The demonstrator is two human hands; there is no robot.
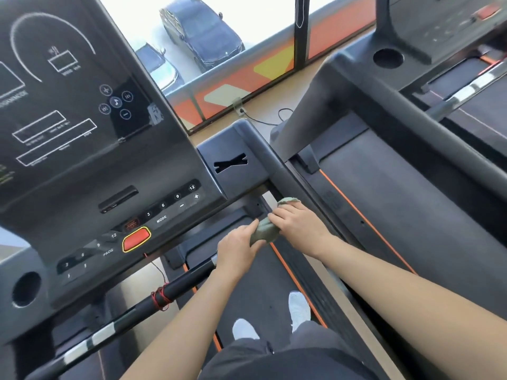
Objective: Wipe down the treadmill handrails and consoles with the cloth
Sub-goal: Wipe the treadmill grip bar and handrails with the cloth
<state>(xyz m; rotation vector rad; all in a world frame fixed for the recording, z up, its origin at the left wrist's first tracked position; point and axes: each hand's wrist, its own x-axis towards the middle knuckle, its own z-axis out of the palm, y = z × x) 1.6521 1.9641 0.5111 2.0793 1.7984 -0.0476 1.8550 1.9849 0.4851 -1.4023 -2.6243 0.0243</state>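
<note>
Both hands hold the cloth point(263, 233) at the right handrail point(270, 163), just below centre at 6 o'clock.
The green cloth is bunched where the rail runs down from 12 toward 5 o'clock. The right hand point(297, 224) curls over its upper end, likely to press it to the rail. The left hand point(237, 249) pinches the lower end, probably to keep it taut or to refold it. Whether it wraps the rail is hidden. The console point(82, 119) at 9 o'clock and the front bar point(178, 289) at 7 o'clock lie apart from both hands.
</note>
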